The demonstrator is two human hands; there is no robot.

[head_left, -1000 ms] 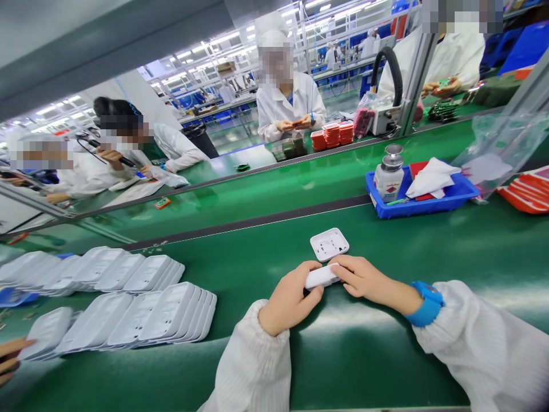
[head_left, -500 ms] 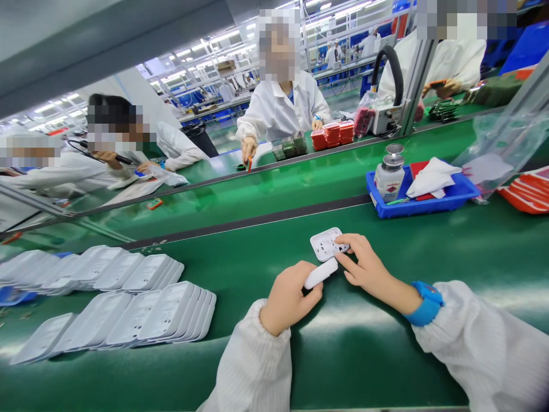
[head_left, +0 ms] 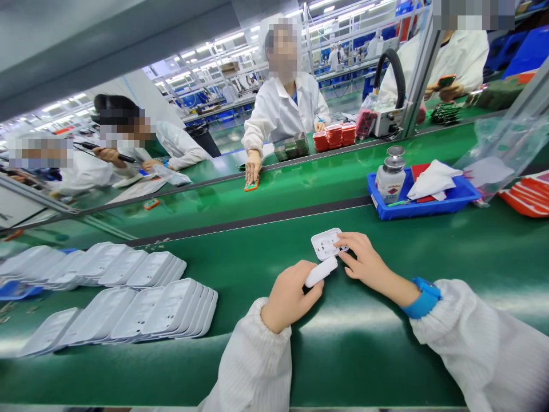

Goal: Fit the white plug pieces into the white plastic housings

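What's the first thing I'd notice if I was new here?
Probably the big green work surface, running across the picture. Rows of white plastic covers lie at the left, and a blue tray holding a bottle sits towards the upper right. Near the middle, the left hand's grip holds a white piece, while the right hand reaches over a white shell.

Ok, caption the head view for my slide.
Left hand holds a white casing; right hand touches a white cover on a green worktop.
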